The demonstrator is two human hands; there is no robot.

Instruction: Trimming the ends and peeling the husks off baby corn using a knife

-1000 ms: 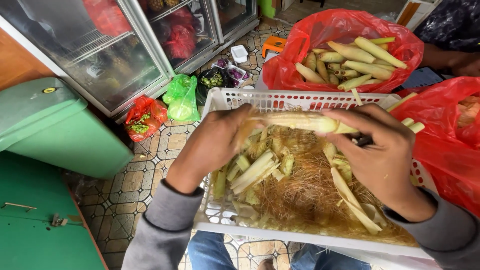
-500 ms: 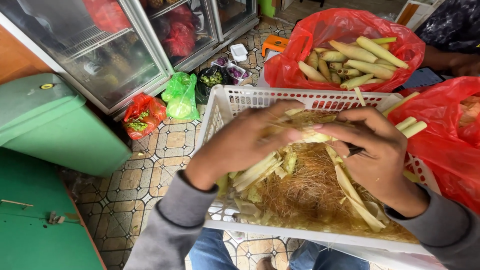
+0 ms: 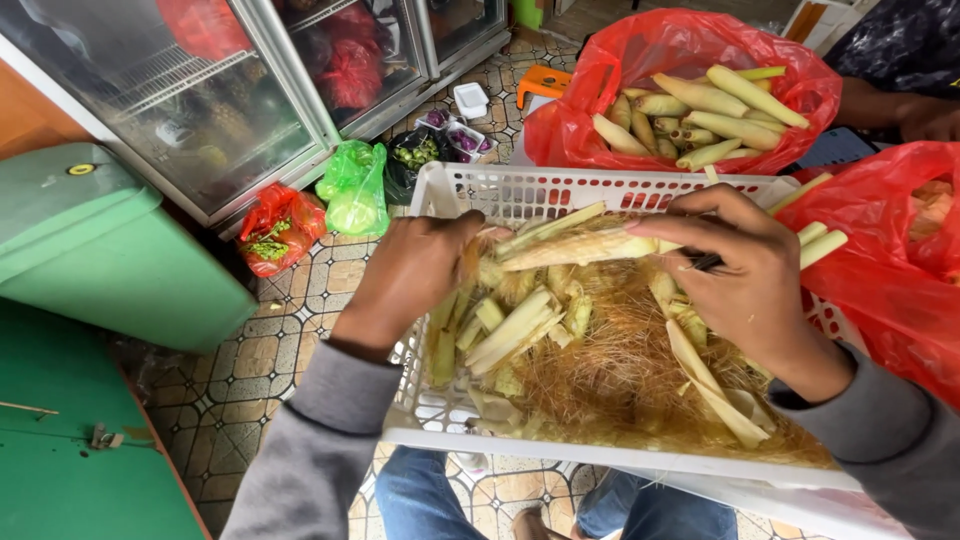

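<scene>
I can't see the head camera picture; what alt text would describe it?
Two hands hold a pale corn ear over a white plastic basket of husks and silk: the left hand grips one end, the right hand the other. Behind sits a red bag of husked ears.

Pale yellow corn ear (image 3: 585, 248), partly husked, held level above husk-filled white basket (image 3: 520, 190)

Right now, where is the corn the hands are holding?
The corn ear is mid-picture in the head view, held between the left hand and right hand, above the white basket.
</scene>
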